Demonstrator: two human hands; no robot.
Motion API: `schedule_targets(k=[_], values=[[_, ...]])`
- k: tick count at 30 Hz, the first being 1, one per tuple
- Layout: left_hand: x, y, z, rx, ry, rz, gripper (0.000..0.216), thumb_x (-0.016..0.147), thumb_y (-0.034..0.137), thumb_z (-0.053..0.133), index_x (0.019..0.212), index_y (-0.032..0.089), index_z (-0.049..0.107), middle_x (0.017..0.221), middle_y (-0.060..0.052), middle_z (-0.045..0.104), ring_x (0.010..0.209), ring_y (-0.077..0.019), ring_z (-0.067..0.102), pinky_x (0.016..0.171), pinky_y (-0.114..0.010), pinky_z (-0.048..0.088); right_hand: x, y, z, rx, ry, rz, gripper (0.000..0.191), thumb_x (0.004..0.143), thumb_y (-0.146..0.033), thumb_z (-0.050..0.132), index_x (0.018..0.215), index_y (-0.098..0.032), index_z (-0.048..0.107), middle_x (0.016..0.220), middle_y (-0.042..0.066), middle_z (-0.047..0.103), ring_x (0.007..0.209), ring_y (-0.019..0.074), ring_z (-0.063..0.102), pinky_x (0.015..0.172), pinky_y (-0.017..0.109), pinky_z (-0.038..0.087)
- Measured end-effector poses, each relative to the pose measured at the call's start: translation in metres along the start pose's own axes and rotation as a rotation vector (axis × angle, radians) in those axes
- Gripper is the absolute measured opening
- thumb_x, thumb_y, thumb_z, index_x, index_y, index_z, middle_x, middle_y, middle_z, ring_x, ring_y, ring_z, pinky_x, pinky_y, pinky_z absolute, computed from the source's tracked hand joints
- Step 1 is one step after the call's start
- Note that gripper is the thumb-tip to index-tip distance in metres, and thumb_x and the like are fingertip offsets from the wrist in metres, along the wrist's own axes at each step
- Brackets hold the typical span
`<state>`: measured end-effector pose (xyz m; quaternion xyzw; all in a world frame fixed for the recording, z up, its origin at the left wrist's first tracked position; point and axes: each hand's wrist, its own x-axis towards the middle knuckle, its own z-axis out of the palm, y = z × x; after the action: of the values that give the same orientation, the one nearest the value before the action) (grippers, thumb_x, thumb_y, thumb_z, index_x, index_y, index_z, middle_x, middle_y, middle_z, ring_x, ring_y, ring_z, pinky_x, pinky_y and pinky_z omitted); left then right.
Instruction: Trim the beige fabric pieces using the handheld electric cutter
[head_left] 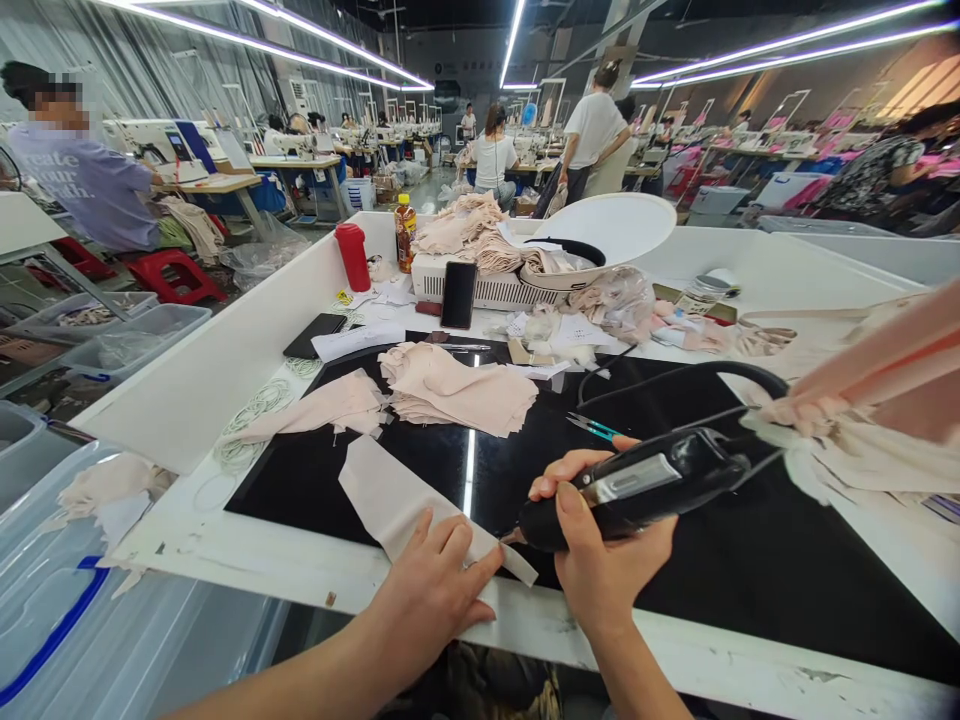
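Observation:
My left hand (439, 575) lies with its fingers spread on a pale beige fabric piece (386, 495), pressing it to the black glassy board (720, 590). My right hand (607, 555) is wrapped round a black corded handheld power tool (637, 485). The tool's narrow tip meets the fabric's edge close to my left fingertips; exactly what it touches there is too small to tell. Behind the fabric lie a stack of similar cut pieces (465, 390) and a looser piece (322, 405). Teal-handled thread snips (594, 427) rest beyond the tool.
A phone (458, 295) leans on a white vented box (495, 290) heaped with fabric. A red cup (353, 257) and a bottle (405, 233) stand at the back left. Peach fabric (885, 350) hangs at right, by the tool's cord. Clear plastic bins (150, 620) sit at left.

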<state>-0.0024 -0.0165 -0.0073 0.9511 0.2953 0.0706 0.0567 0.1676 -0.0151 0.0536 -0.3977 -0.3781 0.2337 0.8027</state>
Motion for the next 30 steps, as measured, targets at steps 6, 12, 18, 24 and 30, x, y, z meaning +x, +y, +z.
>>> schedule_targets(k=[6,12,18,24,30], values=[[-0.001,-0.001,0.003,0.01,0.007,0.003,0.07,0.086,0.049,0.084,0.145,0.026,0.055,0.124,-0.015,0.063,0.122,-0.0358,0.059,0.107,-0.064,0.047,-0.001,0.001,0.004,-0.068,0.001,0.028,0.047,0.084,-0.015,0.077,0.122,-0.027,0.052,0.083,-0.005,0.067,0.061,0.0129,0.065,0.061,0.032,0.059],[-0.001,0.001,0.004,0.017,0.036,0.001,0.08,0.077,0.048,0.092,0.143,0.023,0.054,0.123,-0.016,0.064,0.123,-0.0359,0.06,0.105,-0.065,0.05,0.001,0.005,0.009,-0.015,-0.017,0.033,0.05,0.084,-0.015,0.078,0.124,-0.028,0.051,0.084,-0.006,0.066,0.063,0.012,0.065,0.065,0.031,0.059],[-0.003,0.0,0.007,0.0,0.058,0.02,0.079,0.08,0.047,0.09,0.145,0.022,0.052,0.125,-0.017,0.064,0.126,-0.0368,0.06,0.106,-0.066,0.05,0.002,0.009,0.015,-0.028,-0.041,0.022,0.049,0.084,-0.011,0.076,0.124,-0.028,0.052,0.084,-0.006,0.068,0.062,0.0115,0.066,0.062,0.029,0.059],[-0.008,-0.009,-0.012,-0.179,0.045,0.019,0.06,0.091,0.033,0.081,0.143,0.023,0.052,0.129,-0.014,0.062,0.123,-0.0323,0.061,0.113,-0.065,0.045,-0.003,0.006,0.012,-0.026,-0.027,0.013,0.05,0.084,-0.011,0.077,0.123,-0.028,0.052,0.084,-0.006,0.067,0.063,0.0117,0.065,0.063,0.029,0.059],[-0.014,-0.014,-0.021,-0.227,0.057,-0.022,0.044,0.096,0.023,0.073,0.135,0.015,0.056,0.134,-0.018,0.058,0.121,-0.0356,0.059,0.098,-0.054,0.059,-0.008,0.003,0.009,-0.052,-0.023,-0.017,0.049,0.083,-0.011,0.079,0.121,-0.027,0.053,0.084,-0.005,0.067,0.066,0.0121,0.065,0.064,0.03,0.06]])
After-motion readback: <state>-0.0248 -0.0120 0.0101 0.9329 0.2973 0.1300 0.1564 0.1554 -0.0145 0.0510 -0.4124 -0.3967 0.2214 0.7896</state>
